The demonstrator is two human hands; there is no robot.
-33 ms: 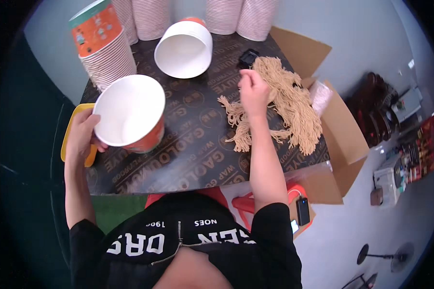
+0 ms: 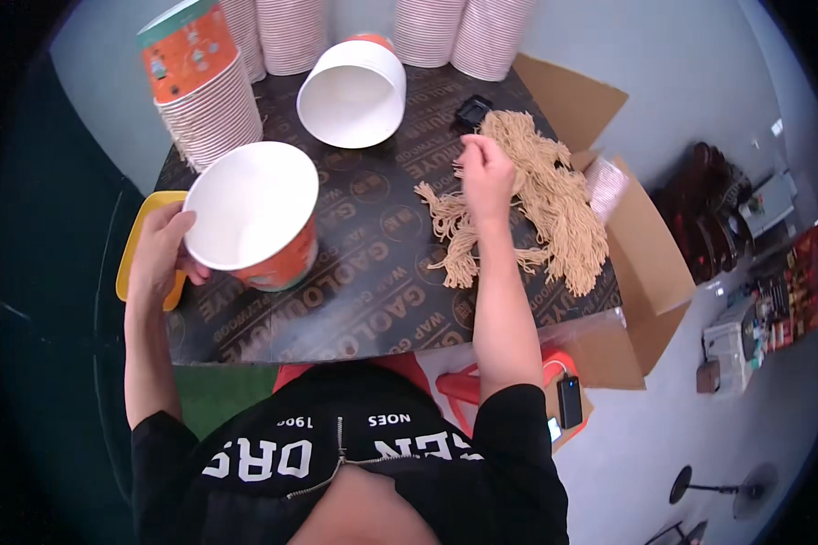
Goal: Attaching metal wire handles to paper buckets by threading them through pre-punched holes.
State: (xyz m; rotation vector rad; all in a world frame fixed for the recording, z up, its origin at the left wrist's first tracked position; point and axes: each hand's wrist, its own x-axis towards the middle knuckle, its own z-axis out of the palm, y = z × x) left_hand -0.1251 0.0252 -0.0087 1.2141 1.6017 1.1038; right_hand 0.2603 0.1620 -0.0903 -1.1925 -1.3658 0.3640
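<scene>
My left hand [image 2: 164,250] grips the left edge of a large paper bucket [image 2: 282,259], thumb at the rim and fingers against its outside. White inside and orange and green outside, the bucket tilts on the table with its mouth facing up toward me; nothing shows in it. Over the left side of a tangled pile of tan yarn [image 2: 568,218], my right hand [image 2: 488,177] is closed, its fingers curled together. Whether a strand is between those fingers I cannot make out. Beyond this hand lies a small black square object [image 2: 473,113].
Another white-lined paper bucket [image 2: 353,104] lies on its side farther back. Nested bucket stacks [image 2: 204,86] stand at the left and along the back. A yellow tray [image 2: 141,245] is beside my left hand. An open cardboard box [image 2: 650,263] adjoins the table's right edge.
The view has shifted very slightly. My left hand keeps its grip on the bucket, and my right hand has turned a little over the yarn.
</scene>
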